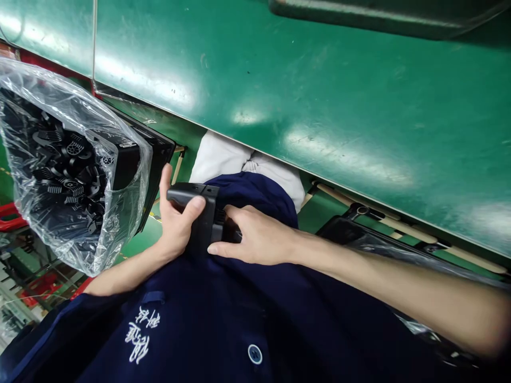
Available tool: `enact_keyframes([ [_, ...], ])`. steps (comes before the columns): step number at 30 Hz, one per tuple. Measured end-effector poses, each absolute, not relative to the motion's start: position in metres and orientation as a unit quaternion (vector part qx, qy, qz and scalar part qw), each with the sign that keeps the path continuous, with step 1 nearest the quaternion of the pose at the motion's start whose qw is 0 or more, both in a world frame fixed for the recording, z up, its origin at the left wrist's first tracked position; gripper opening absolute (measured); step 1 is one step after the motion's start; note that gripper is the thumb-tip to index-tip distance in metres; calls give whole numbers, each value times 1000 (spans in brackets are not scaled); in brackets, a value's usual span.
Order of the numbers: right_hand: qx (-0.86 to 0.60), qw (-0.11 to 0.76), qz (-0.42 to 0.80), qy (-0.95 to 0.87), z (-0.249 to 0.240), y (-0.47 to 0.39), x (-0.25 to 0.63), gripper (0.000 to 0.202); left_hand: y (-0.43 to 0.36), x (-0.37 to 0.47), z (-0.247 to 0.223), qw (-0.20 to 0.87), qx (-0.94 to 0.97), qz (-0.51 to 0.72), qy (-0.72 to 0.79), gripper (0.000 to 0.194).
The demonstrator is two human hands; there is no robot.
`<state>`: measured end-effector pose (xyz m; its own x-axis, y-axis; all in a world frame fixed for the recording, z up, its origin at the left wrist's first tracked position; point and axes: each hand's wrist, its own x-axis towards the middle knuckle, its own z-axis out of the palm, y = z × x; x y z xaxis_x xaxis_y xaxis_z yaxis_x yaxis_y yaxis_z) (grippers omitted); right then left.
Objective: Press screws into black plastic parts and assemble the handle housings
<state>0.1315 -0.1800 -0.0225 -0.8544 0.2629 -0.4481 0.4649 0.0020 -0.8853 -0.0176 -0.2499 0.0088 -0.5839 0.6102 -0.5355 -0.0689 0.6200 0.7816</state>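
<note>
Head view: a black part (208,213), smooth and hard-looking, block-shaped with a rounded end and small holes along its top face, is held in front of the wearer's navy shirt (207,314), below the bench (319,96) edge. A dark ribbed piece (219,219) sits against its right side; whether the two are joined cannot be told.

Left hand (175,221) grips the black part, thumb across its face, one finger extended upward. Right hand (259,234) pinches the ribbed piece between thumb and fingers, hiding much of it; forearm crosses in from the right.

Around: bench glossy green, scuffed. Dark, round-edged object (343,13) on its far side. To the left, a crinkled clear bag (75,109) holds jumbled black pieces (72,183), some ribbed, some wheel-like. Tan rods (339,197) with dark joints run under the bench edge, right.
</note>
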Motion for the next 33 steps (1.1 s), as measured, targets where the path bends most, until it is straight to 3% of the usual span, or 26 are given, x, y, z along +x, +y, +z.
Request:
enact_keyframes([
  [4, 243, 38, -741, 625, -29, -188, 133, 36, -247, -22, 12, 396, 256, 419, 776, 103],
  [12, 269, 85, -747, 602, -39, -199, 134, 38, -247, -26, -13, 420, 284, 395, 766, 106],
  [16, 295, 25, -807, 512, -43, -209, 131, 32, -243, -31, -13, 444, 283, 367, 767, 109],
  [22, 356, -69, -842, 399, -45, -202, 135, 43, -248, -35, -12, 442, 304, 355, 766, 111],
  [28, 310, 19, -855, 416, -45, -171, 141, 58, -252, -30, -13, 399, 310, 367, 781, 105],
  [33, 267, -47, -778, 567, -42, -157, 142, 52, -253, -24, -7, 352, 368, 377, 774, 91],
])
